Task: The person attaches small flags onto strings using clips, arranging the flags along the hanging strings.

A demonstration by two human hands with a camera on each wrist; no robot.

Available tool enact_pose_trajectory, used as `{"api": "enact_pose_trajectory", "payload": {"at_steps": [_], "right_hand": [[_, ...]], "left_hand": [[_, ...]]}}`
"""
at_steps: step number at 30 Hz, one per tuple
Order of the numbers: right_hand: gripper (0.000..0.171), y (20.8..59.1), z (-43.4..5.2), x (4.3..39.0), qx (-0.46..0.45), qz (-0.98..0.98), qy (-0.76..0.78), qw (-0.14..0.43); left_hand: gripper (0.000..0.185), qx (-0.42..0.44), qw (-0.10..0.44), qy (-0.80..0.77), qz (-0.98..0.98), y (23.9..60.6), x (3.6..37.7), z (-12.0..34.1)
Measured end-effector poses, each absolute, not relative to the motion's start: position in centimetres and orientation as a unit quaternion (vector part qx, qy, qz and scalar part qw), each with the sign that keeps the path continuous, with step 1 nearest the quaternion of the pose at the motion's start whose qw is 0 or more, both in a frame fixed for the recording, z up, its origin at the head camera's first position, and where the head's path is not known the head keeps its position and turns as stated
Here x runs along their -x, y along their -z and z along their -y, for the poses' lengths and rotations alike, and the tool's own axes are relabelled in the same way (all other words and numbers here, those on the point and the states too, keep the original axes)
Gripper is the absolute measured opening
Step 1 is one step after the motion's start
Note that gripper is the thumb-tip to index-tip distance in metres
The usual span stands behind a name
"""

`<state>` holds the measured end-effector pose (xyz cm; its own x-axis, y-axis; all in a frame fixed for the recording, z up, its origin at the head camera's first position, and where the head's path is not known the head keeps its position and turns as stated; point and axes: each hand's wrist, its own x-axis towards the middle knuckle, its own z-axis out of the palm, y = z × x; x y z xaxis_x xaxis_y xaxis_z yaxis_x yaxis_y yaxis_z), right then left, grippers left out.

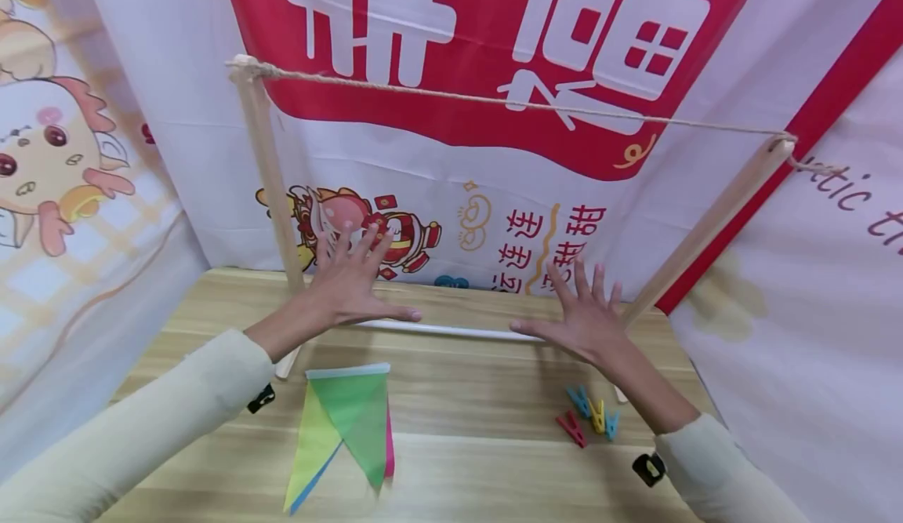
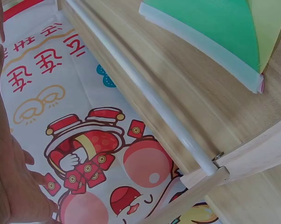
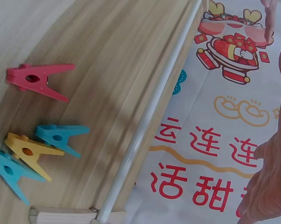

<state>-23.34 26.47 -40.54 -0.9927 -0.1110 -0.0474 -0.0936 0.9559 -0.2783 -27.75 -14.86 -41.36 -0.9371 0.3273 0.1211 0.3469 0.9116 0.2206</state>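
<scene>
Cream long sleeves (image 1: 162, 409) come in from both sides, nearest the camera. Left hand (image 1: 346, 280) and right hand (image 1: 589, 319) both spread wide, fingers apart, thumbs pointing inward at each other; neither holds anything. Contact with frame: can't tell for sure.

Between the thumbs, just below: slim white rod (image 1: 455, 331), joining the feet of two pale wooden posts, left post (image 1: 268, 178) behind the left hand's wrist side, right post (image 1: 705, 221) leaning outward past the right hand. Thin beige twine (image 1: 451, 96) runs between post tops, well above both hands, nothing hung on it.

Nearer the body than the left hand, inside that forearm: folded cloth pennants, green triangle (image 1: 353, 409) on top, yellow, blue and pink edges showing, white band along the top. Nearer the body than the right hand, inside that forearm: four small clothespins, red (image 1: 572, 429), yellow (image 1: 597, 415), two blue (image 1: 578, 400), loose on the wood-grain surface (image 1: 480, 476).

Handling, my judgement: lift hands clear of the posts, frame looks light and tippable. Take pennants by the white band, squeeze pins one at a time at their handle ends, avoid tugging the twine.
</scene>
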Motion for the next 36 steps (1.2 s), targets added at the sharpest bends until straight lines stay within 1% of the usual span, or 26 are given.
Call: {"api": "enact_pose_trajectory", "payload": {"at_steps": [7, 16, 19, 26, 36], "right_hand": [[0.124, 41.2, -26.7, 22.7, 0.063, -0.987, 0.145, 0.031], [0.123, 42.3, -27.1, 21.7, 0.07, -0.986, 0.149, 0.027], [0.122, 42.6, -27.2, 21.3, 0.076, -0.986, 0.148, 0.023], [0.123, 43.2, -27.6, 20.5, 0.073, -0.986, 0.148, 0.024], [0.12, 43.6, -27.9, 20.0, 0.071, -0.987, 0.144, 0.026]], "left_hand": [[0.148, 0.172, 0.033, 0.119, 0.977, 41.9, 27.2, 15.0], [0.147, 0.176, 0.014, 0.11, 0.978, 43.0, 26.2, 15.1], [0.147, 0.179, 0.019, 0.105, 0.978, 43.2, 26.0, 15.1], [0.146, 0.192, 0.054, 0.097, 0.975, 43.8, 25.9, 15.2], [0.141, 0.199, 0.054, 0.109, 0.973, 44.3, 25.5, 15.4]]}}
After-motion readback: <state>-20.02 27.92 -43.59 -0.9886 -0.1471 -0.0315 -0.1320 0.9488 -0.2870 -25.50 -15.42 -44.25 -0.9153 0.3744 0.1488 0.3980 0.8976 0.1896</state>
